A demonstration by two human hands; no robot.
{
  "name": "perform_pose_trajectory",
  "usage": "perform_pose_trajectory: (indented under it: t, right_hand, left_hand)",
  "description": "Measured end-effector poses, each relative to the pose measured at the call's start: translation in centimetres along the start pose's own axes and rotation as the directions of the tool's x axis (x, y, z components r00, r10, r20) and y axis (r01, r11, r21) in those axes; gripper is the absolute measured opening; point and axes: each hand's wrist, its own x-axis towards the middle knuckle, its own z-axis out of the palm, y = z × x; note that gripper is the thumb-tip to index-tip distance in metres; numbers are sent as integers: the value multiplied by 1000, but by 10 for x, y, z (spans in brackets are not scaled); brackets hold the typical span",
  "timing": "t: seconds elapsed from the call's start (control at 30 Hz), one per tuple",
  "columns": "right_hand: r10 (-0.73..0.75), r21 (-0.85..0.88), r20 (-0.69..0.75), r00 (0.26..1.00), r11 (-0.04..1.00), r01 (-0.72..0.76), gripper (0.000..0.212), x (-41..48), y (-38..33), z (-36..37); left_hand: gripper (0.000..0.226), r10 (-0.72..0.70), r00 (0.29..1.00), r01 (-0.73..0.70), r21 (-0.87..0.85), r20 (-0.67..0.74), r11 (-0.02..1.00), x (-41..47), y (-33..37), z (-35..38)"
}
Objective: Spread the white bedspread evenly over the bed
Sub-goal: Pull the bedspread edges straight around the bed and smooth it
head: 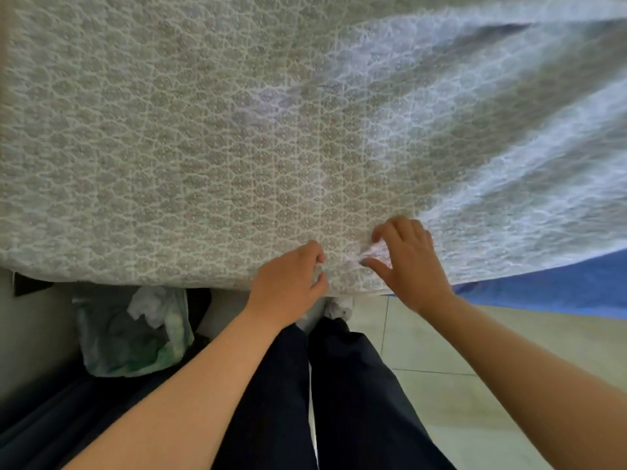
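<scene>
Dark trousers (342, 401) sit closest below me; past them I see my left hand (288, 279) curled round the near edge of the white bedspread (203, 147), my right hand (409, 262) pinching a bunched fold just beside it, the cloth flat leftward, rippled rightward over a blue sheet (559, 290)

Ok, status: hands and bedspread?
Both on: left hand and right hand pinch bedspread at near edge. Left part flat; right part rippled, blue sheet exposed beside it. Nothing lying on top.
</scene>
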Motion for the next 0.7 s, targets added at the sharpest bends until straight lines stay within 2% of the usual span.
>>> perform_pose_trajectory:
  t: [0.07,0.13,0.2,0.27,0.37,0.5,0.6,0.7]
  right_hand:
    - [22,-2,3,1000,1000,-22,30,-19,16,6]
    - [16,60,114,993,998,-23,35,-30,29,13]
    - [-13,37,219,976,999,5,53,-37,44,15]
    - [-50,-17,230,972,998,56,62,-35,53,15]
    - [-100,-15,181,979,994,104,54,-33,58,16]
    - [-54,45,125,991,998,49,28,-30,49,19]
    - [45,17,224,974,999,-50,29,-19,43,17]
    - [130,7,369,920,990,-142,26,-13,38,10]
  left_hand:
    - [20,148,989,-149,106,22,983,5,14,21]
    - [37,264,965,-254,261,-1,931,13,20,39]
    - [66,222,973,-183,388,-60,903,23,26,55]
    - [79,126,984,-59,433,-127,899,29,31,65]
    - [69,89,987,-13,483,-134,876,30,38,74]
    - [58,139,988,-97,451,-61,887,22,37,70]
    - [36,104,993,-77,400,-46,913,11,37,68]
    - [25,67,998,-60,354,-8,933,7,39,64]
